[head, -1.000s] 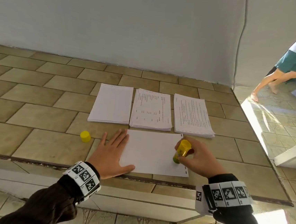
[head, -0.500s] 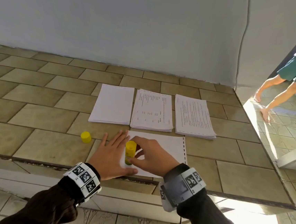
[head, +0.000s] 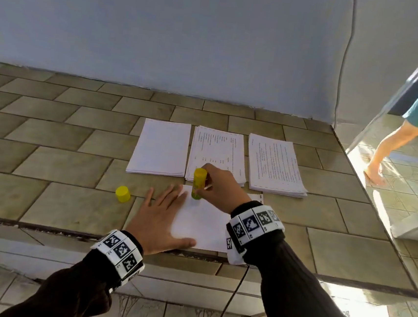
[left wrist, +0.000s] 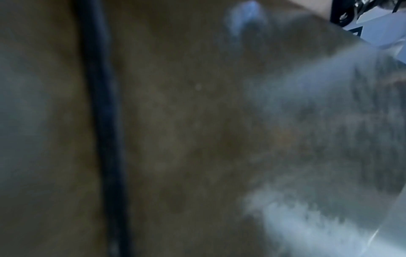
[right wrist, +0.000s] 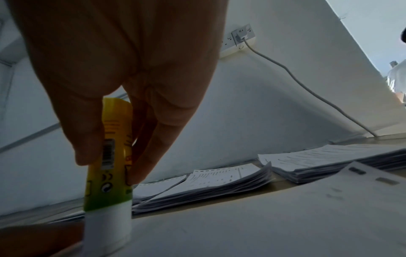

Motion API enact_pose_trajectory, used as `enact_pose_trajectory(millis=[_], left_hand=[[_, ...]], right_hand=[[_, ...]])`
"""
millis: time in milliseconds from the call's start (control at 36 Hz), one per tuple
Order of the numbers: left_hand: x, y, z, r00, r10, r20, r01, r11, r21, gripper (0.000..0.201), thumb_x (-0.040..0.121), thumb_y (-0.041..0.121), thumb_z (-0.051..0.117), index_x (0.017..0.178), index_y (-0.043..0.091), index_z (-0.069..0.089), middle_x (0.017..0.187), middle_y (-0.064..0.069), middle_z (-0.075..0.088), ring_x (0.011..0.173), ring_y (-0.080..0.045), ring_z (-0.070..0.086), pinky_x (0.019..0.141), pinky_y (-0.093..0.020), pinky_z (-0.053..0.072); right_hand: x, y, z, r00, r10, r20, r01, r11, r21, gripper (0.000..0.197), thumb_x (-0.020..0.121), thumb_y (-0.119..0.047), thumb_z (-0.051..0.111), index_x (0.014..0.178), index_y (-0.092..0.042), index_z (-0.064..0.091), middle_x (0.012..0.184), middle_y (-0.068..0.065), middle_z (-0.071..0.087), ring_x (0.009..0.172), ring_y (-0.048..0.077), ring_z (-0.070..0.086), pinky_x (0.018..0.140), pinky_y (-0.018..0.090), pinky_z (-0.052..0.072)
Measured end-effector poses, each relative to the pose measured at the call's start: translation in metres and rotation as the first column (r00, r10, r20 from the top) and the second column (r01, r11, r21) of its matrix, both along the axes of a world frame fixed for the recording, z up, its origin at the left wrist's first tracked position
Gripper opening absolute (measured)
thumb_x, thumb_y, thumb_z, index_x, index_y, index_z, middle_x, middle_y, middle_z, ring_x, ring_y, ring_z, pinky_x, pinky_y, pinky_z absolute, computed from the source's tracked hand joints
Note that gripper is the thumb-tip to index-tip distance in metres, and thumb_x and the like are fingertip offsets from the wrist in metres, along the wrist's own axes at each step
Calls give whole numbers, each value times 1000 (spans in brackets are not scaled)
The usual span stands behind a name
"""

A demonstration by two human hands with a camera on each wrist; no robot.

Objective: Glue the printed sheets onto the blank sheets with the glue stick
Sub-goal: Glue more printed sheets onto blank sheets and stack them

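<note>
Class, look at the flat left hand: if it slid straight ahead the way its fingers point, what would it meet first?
Probably the glue stick held upright by the right hand, just beyond the left hand fingertips; depth is uncertain.

Left wrist view blurred; printed text illegible.

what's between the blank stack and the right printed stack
The middle printed stack, seen in the head view, between the blank stack and the right printed stack.

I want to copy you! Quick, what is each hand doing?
Left hand: open, pressing flat on the sheet.
Right hand: holding the glue stick.
</note>
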State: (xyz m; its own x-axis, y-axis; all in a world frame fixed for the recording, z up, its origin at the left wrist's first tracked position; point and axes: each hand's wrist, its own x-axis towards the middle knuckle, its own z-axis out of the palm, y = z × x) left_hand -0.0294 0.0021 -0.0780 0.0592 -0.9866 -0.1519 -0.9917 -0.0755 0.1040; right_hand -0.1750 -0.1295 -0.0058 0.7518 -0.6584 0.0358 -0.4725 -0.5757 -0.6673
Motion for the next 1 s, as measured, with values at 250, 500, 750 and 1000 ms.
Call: enact_pose_trajectory(millis=[250,500,750,1000], left_hand=[[-1,-2,1,999,18,31,-18,1000,-6,120,62,91,14,157,18,-1,162,0,-18,149,-14,-15,118,-49,-12],[-2,-3,0,999,28,-34,-28,1000,-12,137,48,100,-13,156,17,0,161,3,-22,148,-10,-17,119,-49,-13],[-1,-4,-1,1000,19,-3,-19,1000,9,138,47,101,-9,157,17,-2,162,4,-19,147,-10,-20,119,-51,-12],[0,-4,-3,1000,-2,5,2,1000,3,138,48,100,-12,156,16,-3,161,2,-19,148,-12,-20,119,-52,-11]], right_hand=[[-42,5,-5,990,-10,139,-6,993,116,15,82,-17,75,88,-11,62,89,0,68,82,9,64,75,19,55],[-78,20,-11,984,45,172,-75,982,172,18,80,-16,75,97,-14,70,95,-5,68,84,10,67,74,24,57],[-79,20,-12,986,86,140,-105,986,129,18,79,-13,75,97,-12,70,96,-1,67,83,13,65,73,30,58],[-62,-7,-2,996,3,89,-16,991,136,8,80,-4,71,86,-3,66,92,5,71,86,14,66,80,34,56]])
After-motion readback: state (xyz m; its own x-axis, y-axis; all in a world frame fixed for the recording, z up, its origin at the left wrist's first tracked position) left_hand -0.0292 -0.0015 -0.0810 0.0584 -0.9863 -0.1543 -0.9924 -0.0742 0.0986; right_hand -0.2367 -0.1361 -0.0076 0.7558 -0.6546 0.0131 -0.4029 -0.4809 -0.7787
